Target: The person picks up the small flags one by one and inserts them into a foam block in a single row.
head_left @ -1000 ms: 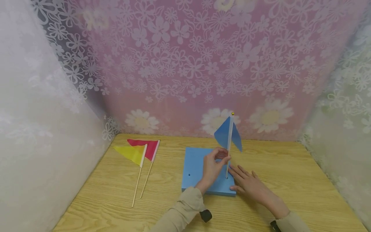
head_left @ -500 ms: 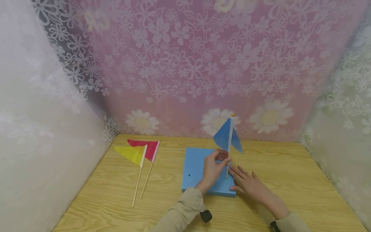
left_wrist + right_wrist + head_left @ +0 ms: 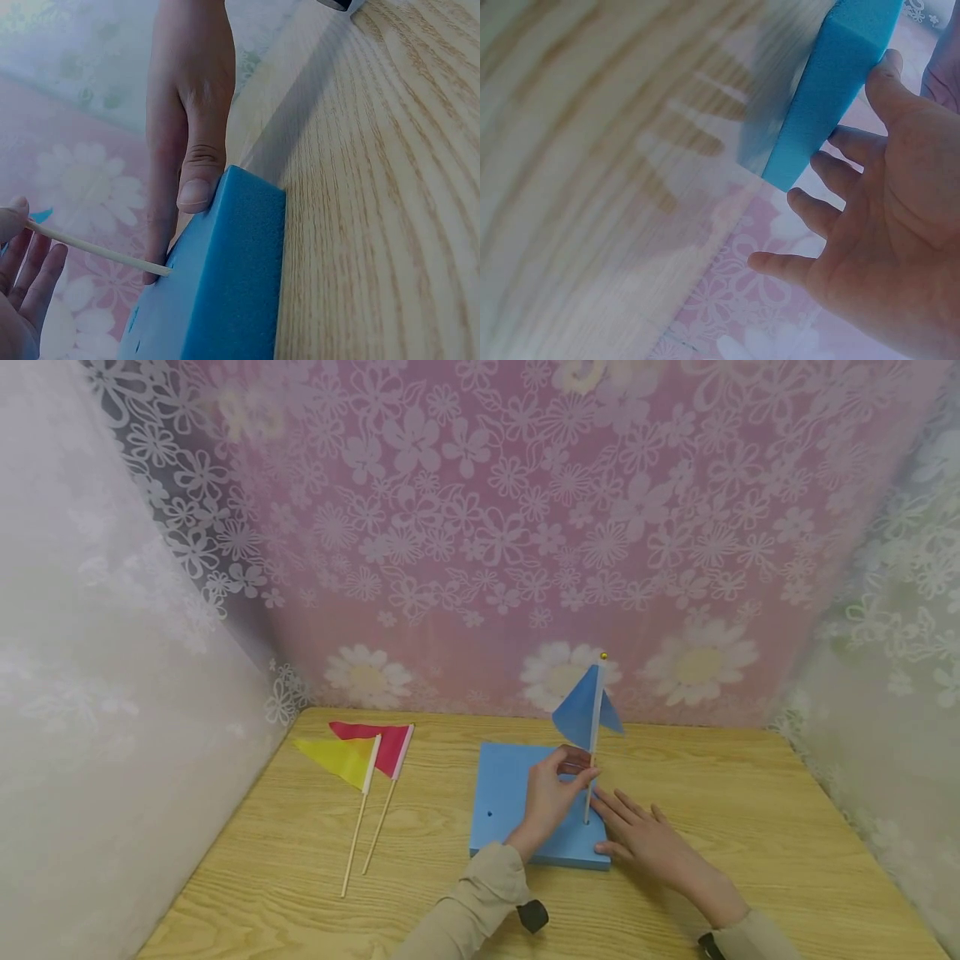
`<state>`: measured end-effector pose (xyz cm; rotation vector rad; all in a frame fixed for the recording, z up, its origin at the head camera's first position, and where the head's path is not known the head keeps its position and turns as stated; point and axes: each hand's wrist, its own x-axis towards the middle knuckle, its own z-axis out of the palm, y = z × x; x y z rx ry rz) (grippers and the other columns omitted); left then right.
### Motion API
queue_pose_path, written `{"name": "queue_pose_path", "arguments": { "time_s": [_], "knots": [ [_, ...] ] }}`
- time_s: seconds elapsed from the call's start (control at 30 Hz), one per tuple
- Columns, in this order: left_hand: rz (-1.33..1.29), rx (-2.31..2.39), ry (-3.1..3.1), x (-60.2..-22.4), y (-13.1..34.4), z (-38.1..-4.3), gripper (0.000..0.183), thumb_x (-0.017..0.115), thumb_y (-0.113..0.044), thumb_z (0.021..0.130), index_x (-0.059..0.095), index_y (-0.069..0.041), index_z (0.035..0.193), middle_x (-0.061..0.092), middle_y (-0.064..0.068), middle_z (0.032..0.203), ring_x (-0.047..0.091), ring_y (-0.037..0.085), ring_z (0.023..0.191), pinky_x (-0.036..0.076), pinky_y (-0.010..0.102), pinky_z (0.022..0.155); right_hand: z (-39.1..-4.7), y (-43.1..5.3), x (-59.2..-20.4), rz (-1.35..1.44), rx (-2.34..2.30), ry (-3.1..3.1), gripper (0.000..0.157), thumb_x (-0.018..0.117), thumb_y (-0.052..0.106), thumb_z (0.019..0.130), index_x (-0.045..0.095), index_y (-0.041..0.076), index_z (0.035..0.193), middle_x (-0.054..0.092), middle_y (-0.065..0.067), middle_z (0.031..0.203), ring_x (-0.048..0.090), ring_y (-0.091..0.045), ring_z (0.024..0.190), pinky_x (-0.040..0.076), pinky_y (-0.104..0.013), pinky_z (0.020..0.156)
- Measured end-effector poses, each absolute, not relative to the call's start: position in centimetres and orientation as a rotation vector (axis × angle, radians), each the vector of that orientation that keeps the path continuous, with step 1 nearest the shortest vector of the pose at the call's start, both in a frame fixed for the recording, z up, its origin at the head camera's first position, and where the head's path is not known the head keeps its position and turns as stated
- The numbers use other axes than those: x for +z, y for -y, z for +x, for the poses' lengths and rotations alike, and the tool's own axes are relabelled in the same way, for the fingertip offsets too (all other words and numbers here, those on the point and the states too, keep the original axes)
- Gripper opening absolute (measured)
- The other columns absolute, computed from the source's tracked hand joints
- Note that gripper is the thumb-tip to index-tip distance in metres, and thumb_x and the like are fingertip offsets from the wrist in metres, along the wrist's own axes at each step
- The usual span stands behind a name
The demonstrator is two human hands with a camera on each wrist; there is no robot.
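A blue pennant flag (image 3: 577, 706) with a gold tip stands nearly upright over the right part of a blue foam block (image 3: 510, 777). My left hand (image 3: 550, 797) pinches its wooden stick between thumb and fingers, below the white sleeve. In the left wrist view the stick (image 3: 112, 255) runs down to a hole in the block's top face, where its lower end is hidden. My right hand (image 3: 663, 852) lies with fingers spread at the block's right edge; in the right wrist view its thumb (image 3: 889, 82) touches the foam.
Left of the block, a yellow flag (image 3: 345, 760) and a red flag (image 3: 392, 747) lie on the wooden table (image 3: 262, 860), the yellow overlapping the red. Another small hole (image 3: 490, 814) shows in the block's left side. Flowered curtains (image 3: 480, 527) enclose the table's back and sides.
The flag's right cloth tip has swung up slightly while its stick barely shifted. Both hands and the block keep their places.
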<state>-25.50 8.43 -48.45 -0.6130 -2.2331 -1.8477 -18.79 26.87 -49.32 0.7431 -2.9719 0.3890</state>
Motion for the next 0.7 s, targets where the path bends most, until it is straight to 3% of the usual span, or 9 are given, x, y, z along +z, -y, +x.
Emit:
{"name": "queue_pose_path", "arguments": {
  "time_s": [0.2,0.47,0.7],
  "knots": [
    [-0.607,-1.823,2.276,-48.4,-8.2,-25.3,0.029,0.076,-0.033,0.092,0.072,-0.014,0.114,0.074,0.0,0.107,0.069,0.003,0.091,0.057,0.016,0.075,-18.9,-26.8,-49.4,0.749,0.387,2.971,0.067,0.061,0.046,0.098,0.047,0.008,0.152,0.043,-0.017,0.156,0.039,-0.046,0.142,0.031,-0.079,0.103],
    [-0.59,-1.912,2.201,-47.9,-6.0,-25.6,0.021,0.077,-0.026,0.092,0.073,-0.018,0.112,0.074,-0.004,0.106,0.07,0.005,0.092,0.059,0.021,0.076,-18.9,-26.6,-49.2,0.755,0.384,2.972,0.067,0.061,0.046,0.098,0.047,0.009,0.152,0.042,-0.015,0.158,0.04,-0.045,0.142,0.032,-0.081,0.099],
    [-0.489,-1.914,2.117,-47.3,-0.7,-27.1,0.024,0.076,-0.017,0.092,0.072,-0.006,0.114,0.075,0.006,0.106,0.072,0.02,0.094,0.06,0.022,0.075,-19.0,-26.7,-49.2,0.762,0.408,2.995,0.068,0.06,0.047,0.099,0.044,0.009,0.154,0.039,-0.014,0.16,0.037,-0.044,0.144,0.03,-0.081,0.101]
  ]
}}
